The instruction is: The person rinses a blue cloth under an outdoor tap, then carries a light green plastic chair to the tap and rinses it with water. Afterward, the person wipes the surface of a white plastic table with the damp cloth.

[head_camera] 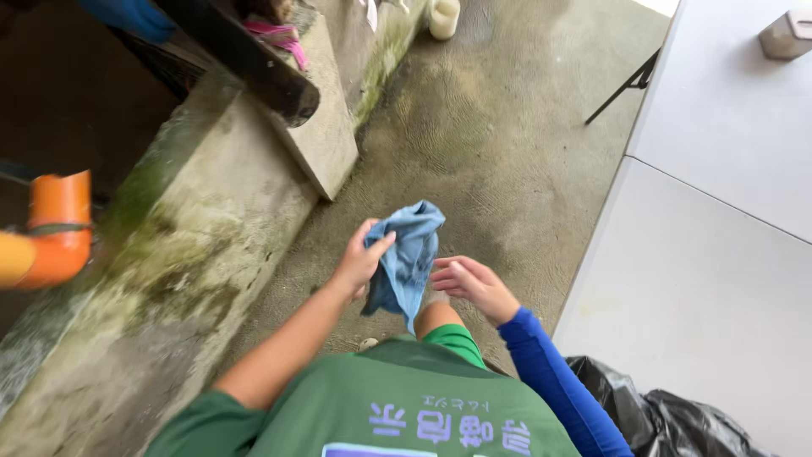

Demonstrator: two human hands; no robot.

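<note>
I log my left hand (359,262) pinched on a crumpled light-blue cloth (406,258) at waist height over the wet concrete floor (474,144), right hand (474,286) open beside it, fingers loose; cloth bunched, not yet spread or folded.

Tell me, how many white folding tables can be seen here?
2. The near white table is beside the right hand; the far white table adjoins it at top right. Both run off frame, so more may be hidden.
</note>
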